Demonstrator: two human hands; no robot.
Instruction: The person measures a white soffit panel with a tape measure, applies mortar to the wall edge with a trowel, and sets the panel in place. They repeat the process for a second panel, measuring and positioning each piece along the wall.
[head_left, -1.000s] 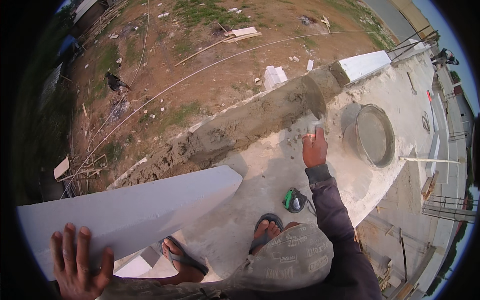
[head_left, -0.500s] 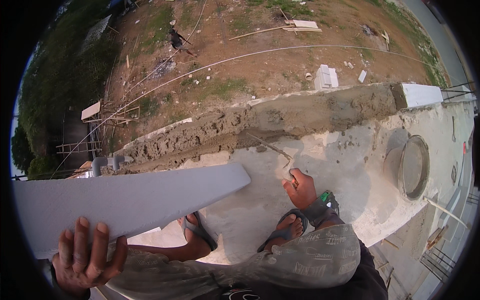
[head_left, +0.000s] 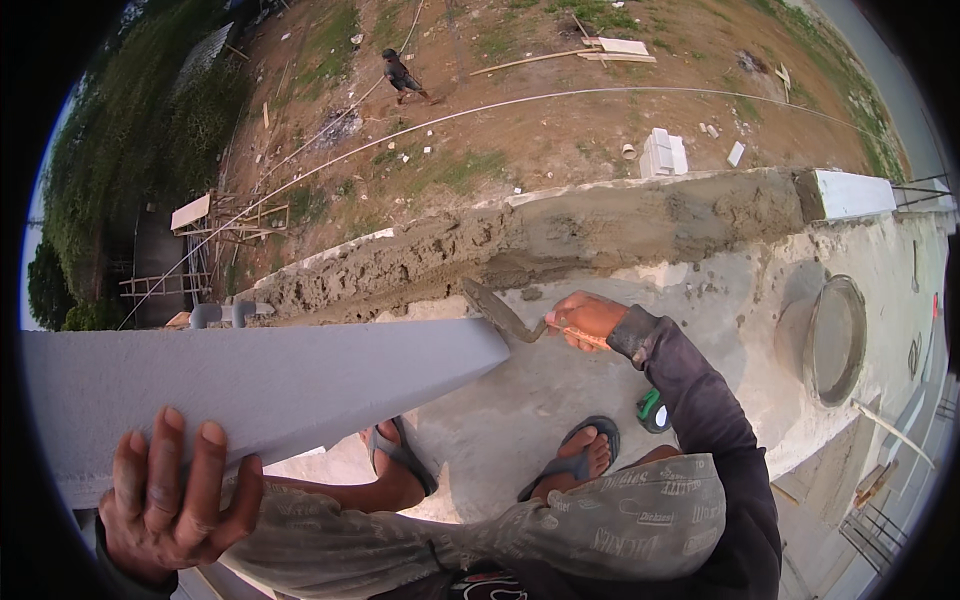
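A long pale grey building block [head_left: 270, 385] stretches across the left side, its narrow end pointing right. My left hand [head_left: 180, 500] grips the block's near edge, fingers spread over its face. In my right hand [head_left: 590, 318] is a trowel [head_left: 500, 312], held by its orange-brown handle. The grey-smeared blade points left and forward, beside the block's far right corner and close to the bed of wet mortar [head_left: 600, 225]. Whether the blade touches block or mortar I cannot tell.
My sandalled feet stand on the concrete slab [head_left: 480, 420]. A green and black tape measure [head_left: 653, 410] lies right of them. Farther right is a round bucket [head_left: 836, 340]. A white block [head_left: 852, 193] sits at the mortar's right end. Beyond lies lower ground with a walking person [head_left: 402, 76].
My right hand has moved forward and slightly left, with more of its sleeve now showing. The trowel blade shows broader, nearer the block's end. The distant person has moved right.
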